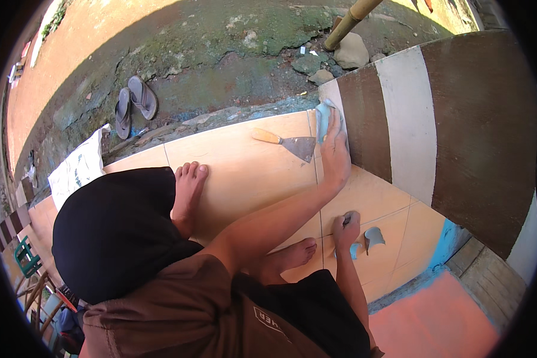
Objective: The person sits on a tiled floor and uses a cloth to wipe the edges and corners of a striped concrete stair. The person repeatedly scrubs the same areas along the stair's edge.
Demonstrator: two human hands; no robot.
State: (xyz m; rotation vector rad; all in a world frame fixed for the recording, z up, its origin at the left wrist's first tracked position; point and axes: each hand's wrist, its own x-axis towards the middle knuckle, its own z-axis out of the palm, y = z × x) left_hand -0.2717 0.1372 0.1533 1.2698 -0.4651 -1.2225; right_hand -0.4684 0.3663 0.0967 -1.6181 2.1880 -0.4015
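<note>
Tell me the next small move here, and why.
Probably slide the scraper a little away from the left hand: it lies on the tiles with its blade close to that hand, whose fingers rest against something light blue beside the striped wall.

Bright daylight | far ground (71, 51) sunlit, tiles (227, 161) in soft shade | strong fisheye bend (corners black) | mostly sharp

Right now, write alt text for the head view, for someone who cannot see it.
A person's left hand rests on a light blue piece beside a striped wall; the right hand curls around a small dark item. A scraper lies on the peach tiled floor.
</note>
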